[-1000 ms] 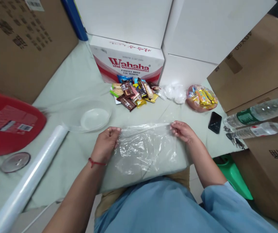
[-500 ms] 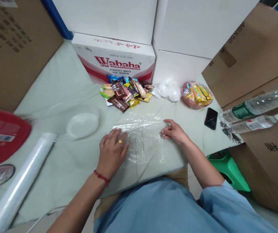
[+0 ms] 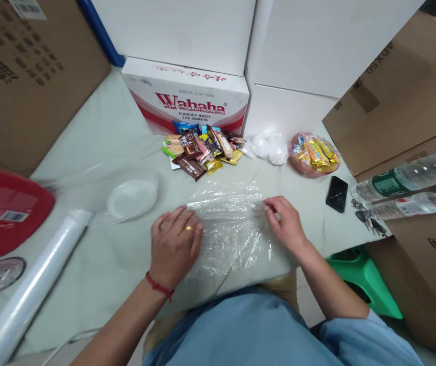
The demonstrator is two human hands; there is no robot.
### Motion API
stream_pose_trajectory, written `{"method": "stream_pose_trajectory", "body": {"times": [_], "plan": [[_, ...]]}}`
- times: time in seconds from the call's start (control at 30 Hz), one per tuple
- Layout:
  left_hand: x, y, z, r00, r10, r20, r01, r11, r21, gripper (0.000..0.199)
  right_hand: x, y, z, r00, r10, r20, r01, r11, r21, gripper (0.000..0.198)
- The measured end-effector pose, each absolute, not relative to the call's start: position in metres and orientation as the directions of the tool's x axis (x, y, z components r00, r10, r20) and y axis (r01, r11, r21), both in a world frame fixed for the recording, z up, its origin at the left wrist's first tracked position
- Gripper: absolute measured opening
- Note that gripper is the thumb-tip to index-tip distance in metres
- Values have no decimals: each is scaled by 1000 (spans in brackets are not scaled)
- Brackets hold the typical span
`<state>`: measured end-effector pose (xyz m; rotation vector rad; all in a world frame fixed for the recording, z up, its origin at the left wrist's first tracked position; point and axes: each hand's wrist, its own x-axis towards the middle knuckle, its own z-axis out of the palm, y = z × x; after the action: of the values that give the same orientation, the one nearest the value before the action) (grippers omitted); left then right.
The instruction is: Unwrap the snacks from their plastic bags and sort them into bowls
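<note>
A clear, crinkled sheet of plastic film [image 3: 233,234] lies spread on the cloth-covered table in front of me. My left hand [image 3: 178,236], with a gold ring and a red cord bracelet, rests palm down on the film's left side, its fingers stretched out. At the upper right edge of the film is my right hand [image 3: 285,221], fingers bent and closed around that edge, the thumb below. Beyond the film sits a pile of wrapped snacks [image 3: 203,150], with crumpled clear plastic [image 3: 271,147] beside it.
At left are a film roll [image 3: 38,284], a clear plastic container [image 3: 132,198], a red container [image 3: 8,213] and a round lid [image 3: 0,274]. A bowl of yellow packets [image 3: 313,155], phone [image 3: 336,193], keys [image 3: 370,222] and two bottles [image 3: 412,173] stand right. A Wahaha box [image 3: 187,96] is behind.
My right hand has shifted slightly right and down, its index finger now bent in rather than pointing out. My left hand stays on the film, which looks more spread out.
</note>
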<state>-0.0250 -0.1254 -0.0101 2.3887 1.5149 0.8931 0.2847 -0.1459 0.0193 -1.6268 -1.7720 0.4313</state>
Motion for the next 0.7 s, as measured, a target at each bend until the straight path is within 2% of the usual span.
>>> {"method": "stream_pose_trajectory", "body": {"times": [0.13, 0.23, 0.37, 0.47, 0.57, 0.7], "plan": [[-14, -99, -26, 383, 891, 243, 788, -453, 416, 47, 263, -167, 2, -402, 901, 161, 728, 421, -541, 47], [-14, -86, -40, 337, 936, 97, 874, -350, 337, 56, 281, -180, -13, -494, 868, 45, 757, 455, -469, 54], [-15, -84, -42, 304, 952, -20, 932, -293, 212, 64, 327, -184, -9, -415, 910, 1, 797, 364, -481, 44], [-14, -86, -40, 309, 951, -24, 938, -301, 172, 65, 346, -162, 5, -279, 958, 62, 822, 271, -500, 33], [-13, -86, -40, 317, 948, 1, 936, -313, 162, 65, 338, -110, 16, -163, 977, 135, 847, 209, -488, 27], [-14, -85, -42, 325, 946, 2, 933, -321, 162, 63, 287, -17, 22, -108, 983, 147, 868, 165, -468, 26]]}}
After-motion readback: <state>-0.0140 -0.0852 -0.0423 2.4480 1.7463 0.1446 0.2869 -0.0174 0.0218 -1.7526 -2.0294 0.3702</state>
